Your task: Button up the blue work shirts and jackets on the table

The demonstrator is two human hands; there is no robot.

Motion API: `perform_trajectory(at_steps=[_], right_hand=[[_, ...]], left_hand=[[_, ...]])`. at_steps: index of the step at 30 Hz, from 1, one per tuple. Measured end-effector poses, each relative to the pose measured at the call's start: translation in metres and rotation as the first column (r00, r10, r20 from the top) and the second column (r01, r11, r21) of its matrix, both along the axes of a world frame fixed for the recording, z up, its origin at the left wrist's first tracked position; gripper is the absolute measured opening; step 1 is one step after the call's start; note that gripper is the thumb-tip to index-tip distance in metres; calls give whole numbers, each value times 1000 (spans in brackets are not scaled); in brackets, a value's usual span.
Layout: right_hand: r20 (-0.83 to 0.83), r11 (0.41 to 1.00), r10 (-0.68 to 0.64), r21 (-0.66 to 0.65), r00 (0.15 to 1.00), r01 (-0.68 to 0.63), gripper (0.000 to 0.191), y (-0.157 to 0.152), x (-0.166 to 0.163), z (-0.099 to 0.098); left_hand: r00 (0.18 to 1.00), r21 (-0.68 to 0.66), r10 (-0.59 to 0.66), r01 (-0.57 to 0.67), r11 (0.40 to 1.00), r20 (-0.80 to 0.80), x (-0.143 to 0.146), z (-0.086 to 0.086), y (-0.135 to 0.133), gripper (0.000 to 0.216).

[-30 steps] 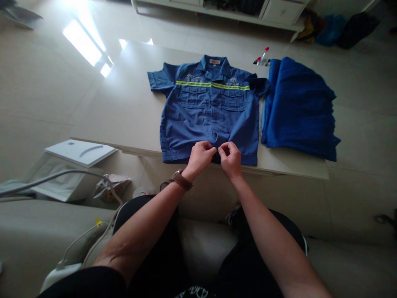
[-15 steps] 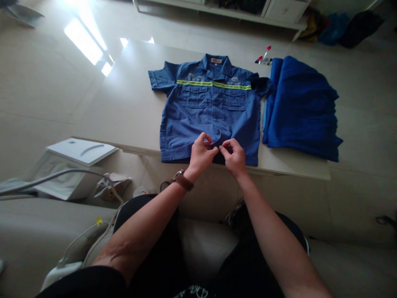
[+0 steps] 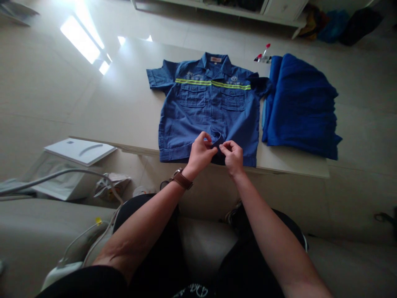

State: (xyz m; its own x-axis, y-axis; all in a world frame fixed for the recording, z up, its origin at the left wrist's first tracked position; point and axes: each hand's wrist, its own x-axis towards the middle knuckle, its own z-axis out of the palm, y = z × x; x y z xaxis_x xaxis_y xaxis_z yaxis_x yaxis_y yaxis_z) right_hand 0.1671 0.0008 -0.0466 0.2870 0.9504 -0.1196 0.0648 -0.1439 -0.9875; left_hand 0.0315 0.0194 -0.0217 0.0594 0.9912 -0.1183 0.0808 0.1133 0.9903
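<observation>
A blue short-sleeved work shirt (image 3: 198,111) with a yellow reflective chest stripe lies flat, front up, on a pale low table (image 3: 130,103), collar away from me. My left hand (image 3: 200,153), with a brown watch on its wrist, pinches the shirt's front placket near the bottom hem. My right hand (image 3: 232,156) pinches the facing edge of the placket right beside it. Both hands are closed on the cloth at the lowest part of the shirt front, where a small gap shows between the two edges.
A pile of folded bright blue cloth (image 3: 299,107) lies on the table right of the shirt. Small red-capped items (image 3: 262,55) sit behind it. A white lidded box (image 3: 76,165) stands on the floor at left. A white cabinet (image 3: 273,10) runs along the far wall.
Both hands have shifted slightly up the shirt front, from the hem edge to just above it, still pinching the placket. The shirt's lower front is pulled up a little.
</observation>
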Motion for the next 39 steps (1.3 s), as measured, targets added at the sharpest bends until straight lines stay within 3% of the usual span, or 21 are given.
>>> perform_trajectory(at_steps=[6,10,14,19,23,28,32,34,36,39], right_hand=[[19,1000,-4,-7,1000,5,25,-2,-5,-5],[141,997,-6,71,990,-4,24,-4,-6,10],[168,997,-18,73,986,6,23,-5,-4,20],[189,998,62,-3,980,-63,27,-3,0,16],[103,989,141,-68,985,-134,31,1,5,10],[-180,959,175,-191,968,-209,31,2,9,12],[-281,907,225,-290,933,-306,26,1,12,11],[-191,888,268,-331,944,-319,20,2,14,6],[46,904,308,-324,950,-278,14,2,15,0],[457,967,250,-158,854,-198,8,1,14,-7]], left_hand=[[992,46,-60,65,997,-109,-5,-4,0,29],[999,-3,8,-8,1000,-32,0,-2,0,31],[994,-105,-6,17,994,106,3,1,-1,35],[999,-3,-33,33,999,-10,-2,5,-2,36],[989,58,-113,119,991,-95,-10,7,-1,33],[980,-82,-195,191,978,-32,-21,4,7,30],[962,-148,-245,227,962,-118,-27,4,9,27],[935,-171,-310,282,944,-171,-30,4,8,25],[888,-182,-379,340,923,-262,-32,2,6,21],[736,-172,-426,399,901,-526,-36,-1,3,10]])
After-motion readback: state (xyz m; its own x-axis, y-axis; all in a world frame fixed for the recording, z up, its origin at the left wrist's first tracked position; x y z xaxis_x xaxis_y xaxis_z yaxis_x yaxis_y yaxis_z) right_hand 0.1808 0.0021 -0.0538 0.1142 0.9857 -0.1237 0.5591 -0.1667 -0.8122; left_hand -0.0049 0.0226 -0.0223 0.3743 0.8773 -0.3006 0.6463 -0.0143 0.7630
